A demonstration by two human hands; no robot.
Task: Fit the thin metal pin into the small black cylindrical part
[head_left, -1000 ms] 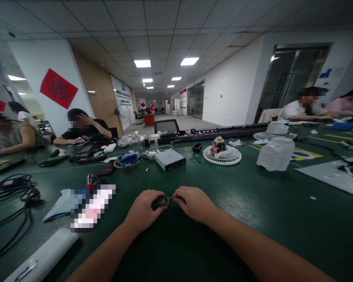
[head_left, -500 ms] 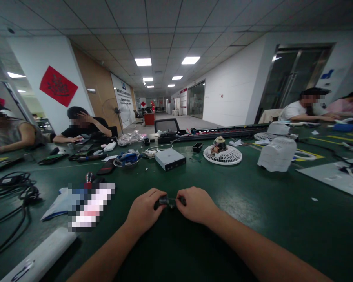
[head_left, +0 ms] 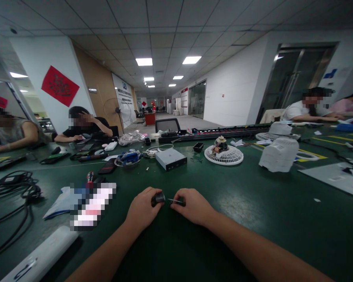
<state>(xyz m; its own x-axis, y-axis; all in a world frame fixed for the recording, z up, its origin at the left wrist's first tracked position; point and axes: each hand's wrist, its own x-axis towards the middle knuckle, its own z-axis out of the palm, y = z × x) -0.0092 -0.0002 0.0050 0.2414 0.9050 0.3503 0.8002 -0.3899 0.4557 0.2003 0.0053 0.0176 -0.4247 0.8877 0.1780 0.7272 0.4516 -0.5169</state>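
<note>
My left hand (head_left: 144,208) is closed around a small dark cylinder (head_left: 159,198), its shiny side turned to the right. A thin metal rod-like piece with a dark end (head_left: 176,201) is pinched between the thumb and fingers of my right hand (head_left: 191,203). The two pieces face each other with a narrow gap between them, just above the green table (head_left: 176,243). Their exact kind is too small to make out.
Beyond my hands sit a grey disc drive (head_left: 170,158), a white fan grille with a motor (head_left: 223,155) and a white plastic housing (head_left: 279,155). On the left lie black cables (head_left: 14,192), a red-handled tool (head_left: 90,178) and a long white casing (head_left: 44,254). Several people sit around.
My hands have drawn slightly apart, and a gap now shows between the dark cylinder and the rod-like piece. The cylinder has tilted a little in my left hand.
</note>
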